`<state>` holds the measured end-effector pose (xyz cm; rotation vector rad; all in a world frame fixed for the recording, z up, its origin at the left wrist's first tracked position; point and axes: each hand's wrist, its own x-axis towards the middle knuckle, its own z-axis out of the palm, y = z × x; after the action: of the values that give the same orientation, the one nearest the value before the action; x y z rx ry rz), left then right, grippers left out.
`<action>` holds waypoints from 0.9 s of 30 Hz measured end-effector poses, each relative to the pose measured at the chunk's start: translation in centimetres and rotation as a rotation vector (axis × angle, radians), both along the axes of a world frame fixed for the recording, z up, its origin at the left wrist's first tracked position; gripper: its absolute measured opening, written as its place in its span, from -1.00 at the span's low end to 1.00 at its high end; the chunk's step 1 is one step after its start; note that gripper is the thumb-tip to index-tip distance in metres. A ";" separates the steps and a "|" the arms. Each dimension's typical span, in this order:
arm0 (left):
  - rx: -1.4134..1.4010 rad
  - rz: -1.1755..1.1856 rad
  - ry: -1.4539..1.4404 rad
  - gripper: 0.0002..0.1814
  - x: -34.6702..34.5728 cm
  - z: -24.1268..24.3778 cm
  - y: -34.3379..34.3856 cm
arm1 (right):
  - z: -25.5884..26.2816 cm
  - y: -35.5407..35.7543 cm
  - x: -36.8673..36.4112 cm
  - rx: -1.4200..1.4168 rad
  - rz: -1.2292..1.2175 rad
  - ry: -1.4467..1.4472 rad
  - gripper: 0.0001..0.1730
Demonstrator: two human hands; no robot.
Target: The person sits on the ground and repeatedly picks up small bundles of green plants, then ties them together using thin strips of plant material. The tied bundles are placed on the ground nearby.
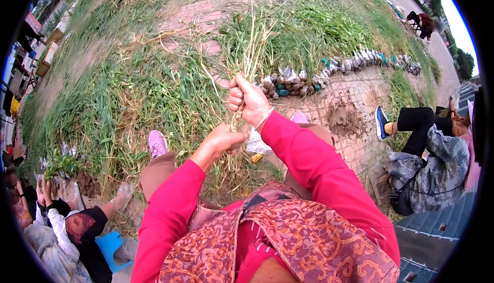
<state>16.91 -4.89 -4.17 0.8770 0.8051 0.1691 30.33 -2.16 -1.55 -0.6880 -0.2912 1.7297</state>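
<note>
My right hand (250, 99), with a bracelet at the wrist, is closed around a bunch of long plant stems (251, 53). Pale dry stalks and green leaves fan out above the fist. Just below and to the left, my left hand (223, 142) grips the bunch's lower end between thumb and fingers. What sits inside that fist is partly hidden. Beneath the hands, between my legs, lies a clear plastic bag (257, 143) with something yellow at its edge. A row of plants with bagged root ends (295, 83) lies just beyond my right hand.
Cut grass and stems (154, 101) cover the paving ahead and to my left. A soil heap (344, 117) lies on the bricks at right. One person (432, 167) sits at right; another (73, 225) sits at lower left near a blue plastic stool (112, 250).
</note>
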 end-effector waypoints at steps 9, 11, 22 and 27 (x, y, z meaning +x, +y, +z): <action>0.780 0.024 0.300 -0.85 -0.2 -0.8 -1.8 | 0.9 0.5 2.2 -0.053 -0.148 0.016 -0.66; 0.929 0.139 0.315 -0.81 0.3 -1.1 -1.8 | 1.0 0.5 2.9 -0.027 -0.249 0.034 -0.67; 0.768 0.163 0.289 -0.80 1.0 0.8 -1.5 | 1.6 0.5 3.3 -0.065 -0.366 0.043 -0.70; 0.829 0.282 0.198 -0.74 1.1 -1.5 -1.2 | 1.4 0.7 3.5 -0.020 -0.360 0.047 -0.69</action>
<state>17.98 -6.10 -5.69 1.5708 1.0610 0.7070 33.86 -1.46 -0.10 -0.6684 -0.1091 1.4039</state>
